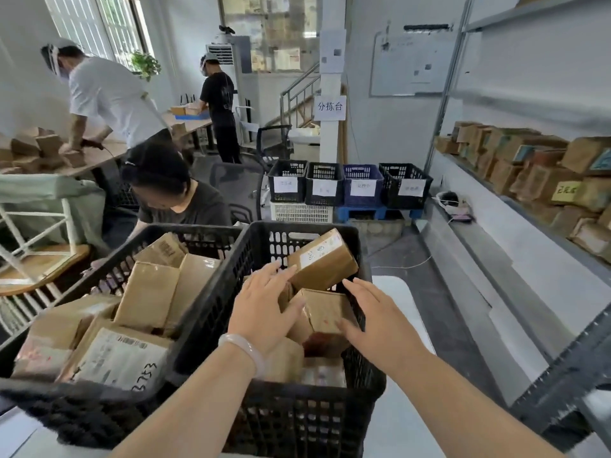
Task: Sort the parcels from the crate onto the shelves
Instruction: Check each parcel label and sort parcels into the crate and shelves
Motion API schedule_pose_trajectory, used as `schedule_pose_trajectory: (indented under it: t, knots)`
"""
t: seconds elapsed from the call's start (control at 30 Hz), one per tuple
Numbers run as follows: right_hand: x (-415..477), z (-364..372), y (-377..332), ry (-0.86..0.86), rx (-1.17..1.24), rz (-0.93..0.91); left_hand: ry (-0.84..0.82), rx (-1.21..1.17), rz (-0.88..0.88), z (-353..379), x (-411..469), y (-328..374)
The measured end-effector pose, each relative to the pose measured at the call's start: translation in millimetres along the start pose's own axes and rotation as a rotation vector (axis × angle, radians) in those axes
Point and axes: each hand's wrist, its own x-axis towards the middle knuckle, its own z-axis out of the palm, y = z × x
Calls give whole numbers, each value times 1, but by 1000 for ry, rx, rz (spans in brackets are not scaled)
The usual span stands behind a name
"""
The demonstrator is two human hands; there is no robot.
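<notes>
While poised with left hand [264,309] and right hand [370,322] spread, empty: grip tilted parcel [325,259] by opposite sides; probably light, stiff

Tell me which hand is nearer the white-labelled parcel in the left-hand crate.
Left. The left hand is over the neighbouring crate, just right of that parcel; the right hand is farther right again, at that crate's right side.

Far bin labels [362,187] blur unreadably — the left crate [185,230] runs off-frame.
</notes>
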Motion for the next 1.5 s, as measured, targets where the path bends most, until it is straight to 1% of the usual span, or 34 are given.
schedule_pose_trajectory:
  t: [0.17,0.27,0.4,0.53,0.67,0.77,0.93,1.03,1.1,1.2,1.3,1.37,1.5]
  knots:
    - [62,33,1,-20,28,157,-130,-86,32,25,83,-37]
    - [101,49,0,-46,30,311,-198,-131,32,49,137,-58]
    - [144,68,5,-85,23,505,-356,-163,49,89,196,-77]
    - [177,87,14,-111,41,660,-443,-172,77,126,236,-91]
    - [200,105,23,-150,39,821,-573,-153,9,160,264,-105]
    - [210,114,25,-133,85,872,-632,-155,-15,174,268,-111]
    - [211,121,22,-98,172,887,-618,-252,-24,180,263,-115]
    - [207,118,19,-54,273,866,-561,-285,-36,176,261,-115]
    - [204,114,17,-3,338,812,-495,-289,-17,168,259,-112]
    - [199,109,8,80,439,726,-400,-329,-41,146,250,-105]
    - [195,101,-6,176,541,650,-255,-346,-43,118,237,-94]
    - [191,90,-16,249,593,580,-183,-333,-11,96,228,-82]
    - [173,55,-29,379,650,468,-113,-370,106,54,206,-54]
